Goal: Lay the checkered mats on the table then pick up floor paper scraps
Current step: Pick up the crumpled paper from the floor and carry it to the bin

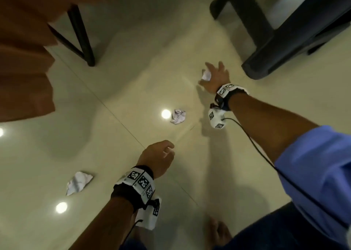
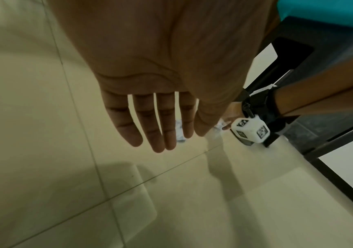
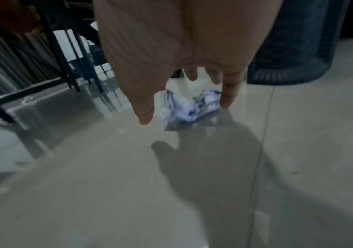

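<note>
Three crumpled white paper scraps lie on the glossy tiled floor: a far scrap, a middle scrap and a near-left scrap. My right hand reaches down over the far scrap with its fingers spread. In the right wrist view the far scrap sits on the floor between the thumb and an outer finger that touches its side; the hand has not closed. My left hand hangs empty above the floor, its fingers straight, with the middle scrap partly hidden behind them.
An orange cloth hangs at the left beside a black table leg. Dark furniture stands on the floor right of the far scrap. My bare foot is at the bottom. Ceiling lights reflect on the tiles.
</note>
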A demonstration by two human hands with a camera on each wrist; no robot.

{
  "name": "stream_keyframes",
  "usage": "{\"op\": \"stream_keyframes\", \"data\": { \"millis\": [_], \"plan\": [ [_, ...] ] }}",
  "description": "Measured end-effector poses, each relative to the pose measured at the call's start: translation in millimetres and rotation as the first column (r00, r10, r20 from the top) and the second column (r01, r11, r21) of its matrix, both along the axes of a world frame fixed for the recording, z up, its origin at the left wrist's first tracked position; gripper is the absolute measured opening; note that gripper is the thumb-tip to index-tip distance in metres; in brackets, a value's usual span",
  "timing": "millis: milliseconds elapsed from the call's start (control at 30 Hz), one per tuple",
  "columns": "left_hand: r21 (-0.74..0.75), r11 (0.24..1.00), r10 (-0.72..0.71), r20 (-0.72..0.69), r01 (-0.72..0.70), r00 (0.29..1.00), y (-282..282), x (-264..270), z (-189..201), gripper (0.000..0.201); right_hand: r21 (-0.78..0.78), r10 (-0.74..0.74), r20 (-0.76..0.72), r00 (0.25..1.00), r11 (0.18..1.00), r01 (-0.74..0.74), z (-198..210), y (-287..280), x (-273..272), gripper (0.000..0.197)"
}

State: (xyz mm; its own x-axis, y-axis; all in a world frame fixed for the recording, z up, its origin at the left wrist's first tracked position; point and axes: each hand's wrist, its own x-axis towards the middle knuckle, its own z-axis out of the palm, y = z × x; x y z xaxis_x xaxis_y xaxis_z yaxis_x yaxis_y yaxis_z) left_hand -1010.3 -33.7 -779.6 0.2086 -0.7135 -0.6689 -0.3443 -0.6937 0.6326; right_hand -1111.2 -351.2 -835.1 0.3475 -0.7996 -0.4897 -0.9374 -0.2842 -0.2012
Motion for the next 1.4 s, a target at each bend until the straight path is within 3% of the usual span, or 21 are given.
{"op": "stream_keyframes", "data": {
  "millis": [133,200,267,333,433,533,600,733,833,867,933,1000,1133,1267,1400],
  "plan": [
    [-0.028,0.997,0.069,0.073,-0.067,0.995,33,9,-35,0.017,-0.090,-0.010,0.064,0.998,0.996,0.016,-25,23,10,0.030],
    [-0.017,0.992,0.127,0.199,-0.126,0.972,55,13,-29,0.019,-0.142,0.071,0.230,0.971,0.989,-0.039,-11,61,10,0.022],
    [0.033,0.959,0.245,0.400,-0.281,0.883,76,23,-17,0.033,-0.200,0.147,0.418,0.896,0.977,-0.067,10,100,6,0.023],
    [0.140,0.855,0.346,0.562,-0.499,0.751,97,41,-13,0.059,-0.214,0.213,0.526,0.824,0.970,-0.114,21,133,6,0.027],
    [0.292,0.663,0.453,0.577,-0.689,0.680,131,71,-32,0.083,-0.108,0.268,0.458,0.848,0.963,-0.247,5,164,8,0.036],
    [0.291,0.600,0.508,0.582,-0.746,0.635,140,87,-60,0.065,-0.009,0.286,0.265,0.921,0.956,-0.294,-24,187,13,0.030],
    [0.209,0.654,0.490,0.615,-0.727,0.618,138,85,-66,0.053,0.016,0.187,0.288,0.939,0.980,-0.200,-30,197,17,0.020],
    [0.152,0.743,0.497,0.525,-0.651,0.691,145,68,-48,0.025,0.235,-0.021,0.247,0.969,0.971,-0.039,-4,218,12,0.013],
    [0.173,0.733,0.560,0.395,-0.658,0.728,155,53,-4,0.021,0.306,0.051,0.252,0.967,0.943,-0.129,48,257,-6,0.011],
    [0.186,0.760,0.538,0.357,-0.622,0.764,150,50,7,0.024,0.301,0.080,0.254,0.964,0.941,-0.157,59,267,-12,0.011],
    [0.220,0.794,0.510,0.267,-0.567,0.818,163,49,58,0.027,0.318,0.177,0.229,0.957,0.916,-0.245,102,297,-18,0.010],
    [0.207,0.802,0.510,0.251,-0.560,0.823,181,54,105,0.026,0.357,0.230,0.203,0.952,0.888,-0.291,142,321,-20,0.010],
    [0.210,0.718,0.612,0.262,-0.663,0.746,238,80,203,0.016,0.446,0.318,0.222,0.922,0.807,-0.386,225,362,13,0.012],
    [0.270,0.605,0.719,0.218,-0.749,0.660,307,110,270,0.049,0.516,0.401,0.220,0.889,0.725,-0.455,284,400,73,0.016],
    [0.284,0.523,0.793,0.184,-0.803,0.581,369,141,316,0.047,0.523,0.635,0.206,0.745,0.572,-0.632,326,441,145,0.019]
  ]
}}
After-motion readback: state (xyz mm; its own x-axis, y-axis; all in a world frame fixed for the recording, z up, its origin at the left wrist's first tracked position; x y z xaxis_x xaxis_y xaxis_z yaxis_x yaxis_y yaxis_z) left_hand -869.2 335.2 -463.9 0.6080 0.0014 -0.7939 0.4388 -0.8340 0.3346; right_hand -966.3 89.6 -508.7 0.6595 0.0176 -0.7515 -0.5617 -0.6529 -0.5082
